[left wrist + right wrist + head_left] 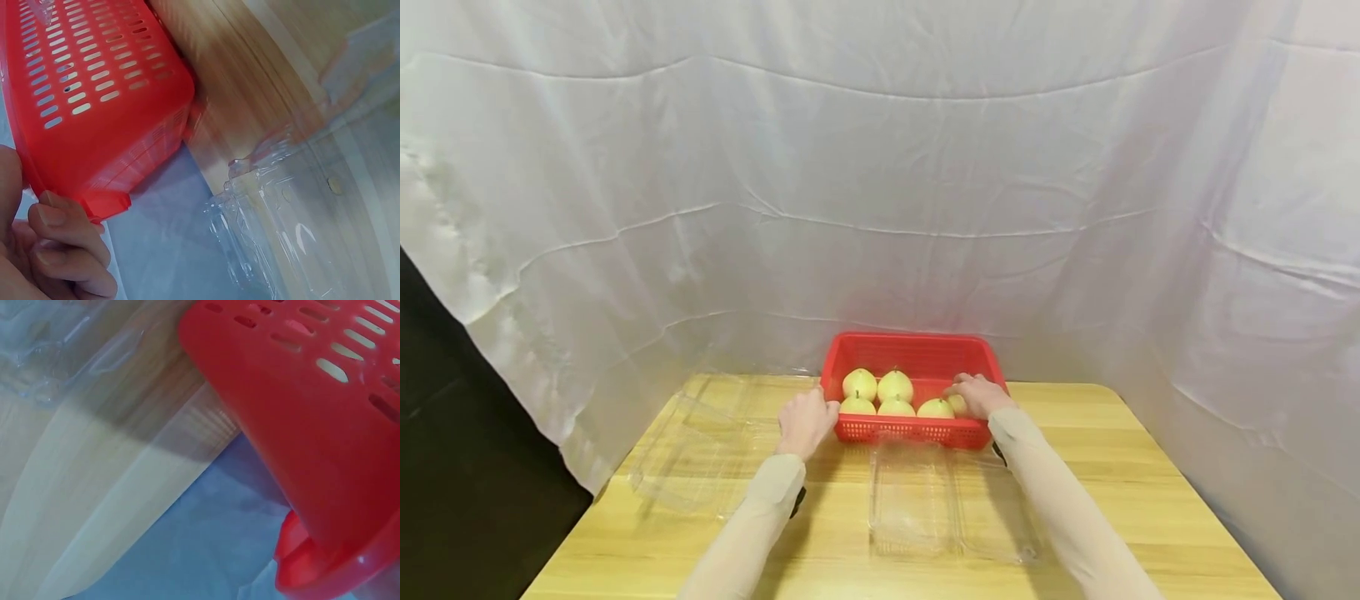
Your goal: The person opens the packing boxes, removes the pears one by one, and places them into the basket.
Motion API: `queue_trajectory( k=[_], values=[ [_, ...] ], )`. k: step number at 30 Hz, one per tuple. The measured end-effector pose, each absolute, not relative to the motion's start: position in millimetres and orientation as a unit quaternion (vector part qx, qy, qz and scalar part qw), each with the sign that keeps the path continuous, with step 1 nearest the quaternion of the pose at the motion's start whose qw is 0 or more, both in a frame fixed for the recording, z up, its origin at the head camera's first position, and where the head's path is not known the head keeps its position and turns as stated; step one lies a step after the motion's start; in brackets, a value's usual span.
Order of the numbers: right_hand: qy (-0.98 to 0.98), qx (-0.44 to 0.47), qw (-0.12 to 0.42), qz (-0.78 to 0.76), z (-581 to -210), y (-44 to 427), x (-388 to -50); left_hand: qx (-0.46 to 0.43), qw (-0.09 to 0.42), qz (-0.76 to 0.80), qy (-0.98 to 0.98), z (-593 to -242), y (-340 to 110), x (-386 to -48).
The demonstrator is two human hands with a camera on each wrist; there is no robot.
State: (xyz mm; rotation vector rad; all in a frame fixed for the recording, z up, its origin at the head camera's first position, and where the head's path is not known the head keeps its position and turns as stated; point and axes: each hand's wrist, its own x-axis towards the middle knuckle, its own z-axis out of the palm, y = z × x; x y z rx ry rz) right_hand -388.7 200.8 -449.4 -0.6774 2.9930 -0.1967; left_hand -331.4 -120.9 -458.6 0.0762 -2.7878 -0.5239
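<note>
A red plastic basket (917, 429) with slotted walls stands at the table's far side. Several pale yellow pears (895, 386) with short stems lie inside it. My left hand (806, 423) grips the basket's left rim; in the left wrist view its curled fingers (69, 228) hold the edge near a corner. My right hand (979, 395) reaches over the right side, its fingers lying over a partly covered pear (958, 406) in the front right corner. Its thumb is hidden, so the hold is unclear. In the right wrist view the basket wall (300, 425) blocks the fingers.
An opened clear plastic clamshell box (913, 500) lies on the wooden table (1120, 467) before the basket, its other half (996, 508) under my right forearm. More clear plastic boxes (692, 454) stand at the left. A pale curtain (880, 183) hangs behind the table.
</note>
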Motion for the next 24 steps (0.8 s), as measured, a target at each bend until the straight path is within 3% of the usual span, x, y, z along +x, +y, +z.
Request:
queue_trajectory(
  k=[8,17,24],
  values=[
    [0.962,-0.249,0.005,-0.111,-452,207,-392,0.032,0.146,-0.219,-0.964,-458,-118,-328],
    [0.953,-0.186,-0.187,-0.152,-464,222,-390,0.038,0.130,-0.230,-0.964,-457,-112,-330],
    [0.947,-0.126,-0.225,-0.190,-467,229,-383,0.038,0.127,-0.231,-0.964,-458,-111,-331]
  ],
)
